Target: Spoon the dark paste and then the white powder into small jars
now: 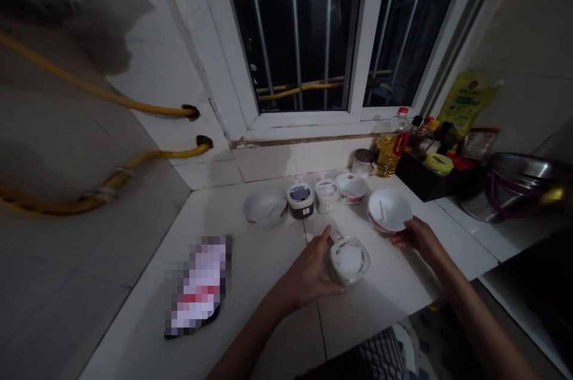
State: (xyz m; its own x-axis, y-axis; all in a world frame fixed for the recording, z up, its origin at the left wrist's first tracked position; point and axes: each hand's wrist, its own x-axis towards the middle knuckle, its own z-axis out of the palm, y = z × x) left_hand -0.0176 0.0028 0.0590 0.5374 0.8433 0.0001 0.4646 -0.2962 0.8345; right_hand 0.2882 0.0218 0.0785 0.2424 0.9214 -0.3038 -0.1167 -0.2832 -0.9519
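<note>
A small clear container (350, 259) of white powder stands on the white counter in front of me. My left hand (313, 269) is curved around its left side, thumb and fingers spread apart; whether they touch it I cannot tell. At the right, a white bowl (389, 208) with a red-patterned outside has a white spoon-like handle in it. The fingers of my right hand (418, 238) pinch the near right edge of this bowl. Behind stand a dark-filled tub (301, 201), a white-filled tub (327, 196), a smaller bowl (351, 188) and a wider bowl (265, 207).
A pixelated flat object (199, 287) lies on the left of the counter. Along the back right are a lidded jar (364, 163), an oil bottle (390, 150), a black box (418, 177) of condiments and a metal pot (514, 186). The counter's front edge drops off near my right forearm.
</note>
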